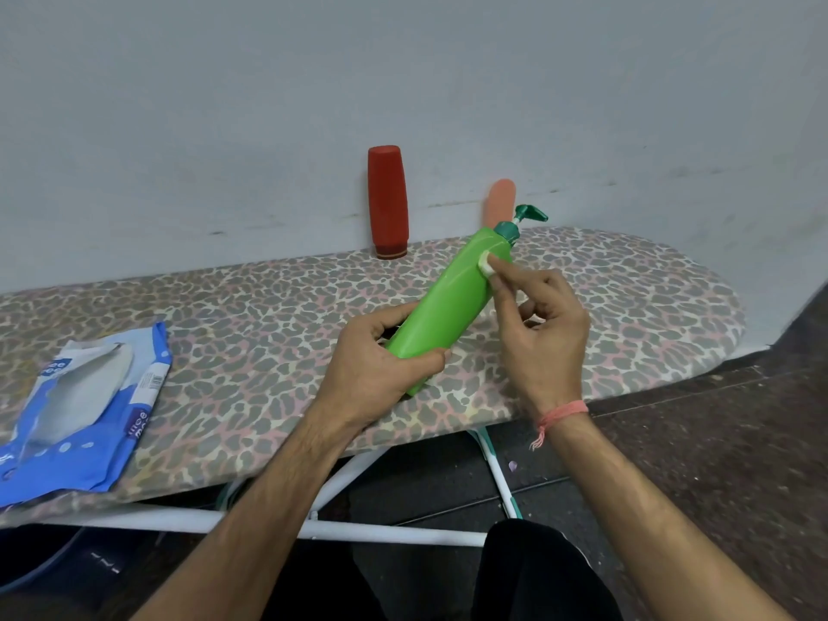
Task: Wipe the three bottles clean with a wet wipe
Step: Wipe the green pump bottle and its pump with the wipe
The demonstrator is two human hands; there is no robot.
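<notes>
A green pump bottle (452, 298) with a teal pump head is tilted above the ironing board, pump end pointing away and to the right. My left hand (372, 369) grips its lower end. My right hand (537, 324) pinches a small white wet wipe (486, 264) and presses it on the bottle's upper side near the shoulder. A red bottle (387, 201) stands cap-down at the board's far edge by the wall. A peach-coloured bottle (501, 203) stands behind the green one, partly hidden by it.
The leopard-print ironing board (224, 324) runs left to right, its rounded end at the right. A blue and white wet wipe packet (85, 410) lies open at the board's near left. White board legs and dark floor lie below.
</notes>
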